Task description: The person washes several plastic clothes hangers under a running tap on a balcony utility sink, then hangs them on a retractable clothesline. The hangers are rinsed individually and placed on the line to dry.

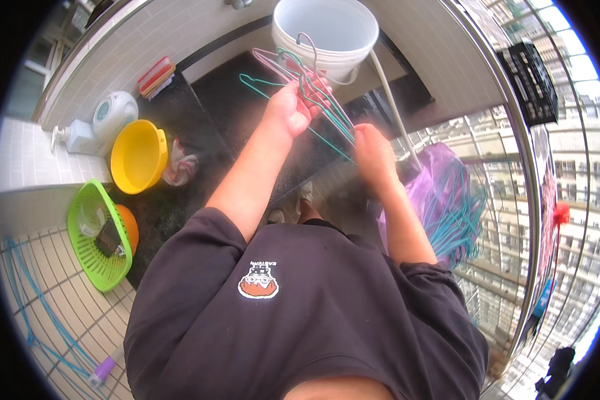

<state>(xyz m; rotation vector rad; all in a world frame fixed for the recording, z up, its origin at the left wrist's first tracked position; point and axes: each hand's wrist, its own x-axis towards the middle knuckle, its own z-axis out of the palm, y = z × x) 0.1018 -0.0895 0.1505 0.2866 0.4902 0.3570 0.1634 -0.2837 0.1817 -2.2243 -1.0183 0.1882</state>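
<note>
A bunch of thin clothes hangers [330, 117], green and pink, lies across both hands in front of me. My left hand [300, 105] is palm up beneath their hook ends, fingers curled around some of the wires. Farther along the bunch, on the right, my right hand [376, 152] grips the hangers with its fingers closed. Just beyond the hooks stands a large white plastic bucket [325, 62]. More teal and blue hangers [452, 220] hang against a purple plastic bag [437, 160], right of my right forearm.
On the dark counter [172, 117] at left are a yellow basin [139, 156], a crumpled cloth [181, 164], white bottles [115, 114] and folded cloths [156, 76]. A green plastic basket [97, 250] sits nearer. A metal railing [525, 175] runs along the right.
</note>
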